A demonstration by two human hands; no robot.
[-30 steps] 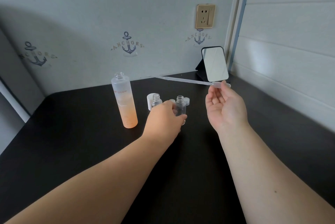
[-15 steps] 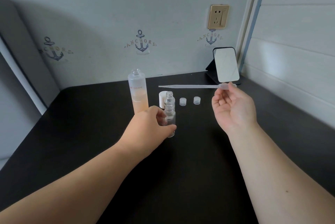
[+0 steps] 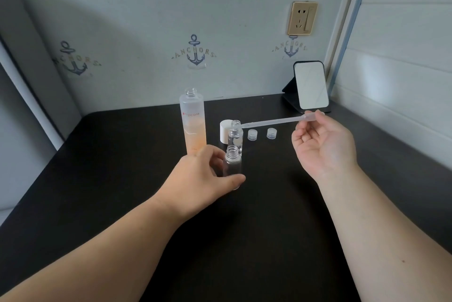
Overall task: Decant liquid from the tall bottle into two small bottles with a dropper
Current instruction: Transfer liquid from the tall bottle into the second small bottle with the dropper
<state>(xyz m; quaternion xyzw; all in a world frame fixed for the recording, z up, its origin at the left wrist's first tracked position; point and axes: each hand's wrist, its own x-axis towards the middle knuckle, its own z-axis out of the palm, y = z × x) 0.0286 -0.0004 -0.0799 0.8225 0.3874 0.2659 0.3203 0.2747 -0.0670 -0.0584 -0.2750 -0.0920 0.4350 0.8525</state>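
Fingers [image 3: 221, 162] of the left hand [image 3: 195, 177] grip the near small bottle [image 3: 232, 163] to steady it; the tall bottle [image 3: 193, 123] stands at eleven o'clock; the right hand [image 3: 322, 145] pinches the dropper [image 3: 274, 121], its tip near the far small bottle [image 3: 235, 136] at twelve o'clock

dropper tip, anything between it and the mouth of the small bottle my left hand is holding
Nothing blocks that mouth: the near small bottle is uncapped and the left hand grips only its body. But the second small bottle stands just behind it, and the dropper tip sits by that one's neck.
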